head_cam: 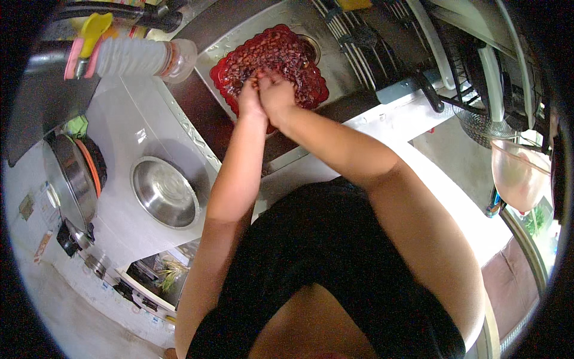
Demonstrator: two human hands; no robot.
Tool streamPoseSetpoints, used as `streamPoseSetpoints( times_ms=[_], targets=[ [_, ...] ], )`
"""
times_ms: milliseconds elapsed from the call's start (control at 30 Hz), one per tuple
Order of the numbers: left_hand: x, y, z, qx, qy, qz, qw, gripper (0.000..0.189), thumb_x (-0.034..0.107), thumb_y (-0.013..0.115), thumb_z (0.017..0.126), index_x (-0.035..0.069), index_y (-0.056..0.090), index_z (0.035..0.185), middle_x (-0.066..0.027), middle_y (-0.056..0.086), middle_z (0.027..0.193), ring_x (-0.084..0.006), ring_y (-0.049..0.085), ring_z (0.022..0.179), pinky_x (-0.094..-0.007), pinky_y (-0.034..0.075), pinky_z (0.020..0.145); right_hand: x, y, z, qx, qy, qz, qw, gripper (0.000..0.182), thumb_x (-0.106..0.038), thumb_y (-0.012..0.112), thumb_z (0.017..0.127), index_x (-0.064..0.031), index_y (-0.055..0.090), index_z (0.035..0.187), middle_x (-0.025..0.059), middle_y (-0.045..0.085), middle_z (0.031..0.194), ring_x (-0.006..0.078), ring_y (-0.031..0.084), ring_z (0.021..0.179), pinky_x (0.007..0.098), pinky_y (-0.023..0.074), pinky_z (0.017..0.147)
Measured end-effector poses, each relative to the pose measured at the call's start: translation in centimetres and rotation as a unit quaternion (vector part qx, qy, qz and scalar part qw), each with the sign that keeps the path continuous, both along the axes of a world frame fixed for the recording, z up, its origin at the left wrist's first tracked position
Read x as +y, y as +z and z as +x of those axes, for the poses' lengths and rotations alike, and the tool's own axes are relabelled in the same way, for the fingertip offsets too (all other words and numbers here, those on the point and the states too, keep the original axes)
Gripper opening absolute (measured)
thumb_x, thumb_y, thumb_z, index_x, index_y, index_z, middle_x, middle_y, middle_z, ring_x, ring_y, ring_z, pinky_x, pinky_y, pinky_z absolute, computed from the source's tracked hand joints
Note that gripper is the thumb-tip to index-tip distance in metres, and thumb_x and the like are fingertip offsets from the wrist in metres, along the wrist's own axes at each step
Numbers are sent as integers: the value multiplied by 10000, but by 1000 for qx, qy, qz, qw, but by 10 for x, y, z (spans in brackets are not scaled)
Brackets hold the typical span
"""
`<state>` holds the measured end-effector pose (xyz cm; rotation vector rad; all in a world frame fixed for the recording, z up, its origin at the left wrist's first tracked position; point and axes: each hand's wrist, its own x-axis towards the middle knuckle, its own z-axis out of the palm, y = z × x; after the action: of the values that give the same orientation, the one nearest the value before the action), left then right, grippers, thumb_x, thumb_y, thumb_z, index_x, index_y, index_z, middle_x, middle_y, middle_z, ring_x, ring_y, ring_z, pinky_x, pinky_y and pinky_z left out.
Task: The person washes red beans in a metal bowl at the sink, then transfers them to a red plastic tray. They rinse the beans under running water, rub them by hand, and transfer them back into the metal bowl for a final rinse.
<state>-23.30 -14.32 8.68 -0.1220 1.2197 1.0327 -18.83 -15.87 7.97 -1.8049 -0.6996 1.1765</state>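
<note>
A red tray with a scalloped rim (218, 76) lies in the metal sink (287, 11), filled with a wet, dark red mass of small pieces. My left hand (252, 96) and my right hand (277, 92) are side by side at the near part of the tray, close together or touching, over the red pieces (269, 51). Fingers of both are bent and slightly blurred, and the fingertips are partly hidden among the pieces. Whether either hand holds some of them cannot be made out. The sink's round drain (311, 48) shows partly beyond the tray's far right side.
On the left counter sits a shiny metal bowl (165, 193); stacked plastic cups (134, 58) lie behind it. A lidded pan (71, 179) is at far left. Right of the sink are a dish rack (352, 45), a cleaver (397, 91), a metal strainer (486, 128) and a translucent plastic bowl (520, 172).
</note>
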Motion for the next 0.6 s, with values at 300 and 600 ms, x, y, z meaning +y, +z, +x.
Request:
streamPoseSetpoints(
  times_ms=[300,600],
  targets=[
    [-10,7,-11,-50,-38,46,997,291,258,434,891,35,527,1052,-92,569,1030,-230,536,947,-359,430,849,-8,32,-4,6,32,-48,998,374,-265,429,877,2,546,1111,231,573,1058,357,553,986,379,430,857],
    [-7,2,-22,-72,-49,43,995,325,285,403,907,46,523,1091,-90,569,1026,-223,527,945,-372,414,868,-8,31,-9,21,76,9,997,484,-319,378,893,45,469,1199,216,404,1295,323,343,1234,335,257,1035]
  ],
)
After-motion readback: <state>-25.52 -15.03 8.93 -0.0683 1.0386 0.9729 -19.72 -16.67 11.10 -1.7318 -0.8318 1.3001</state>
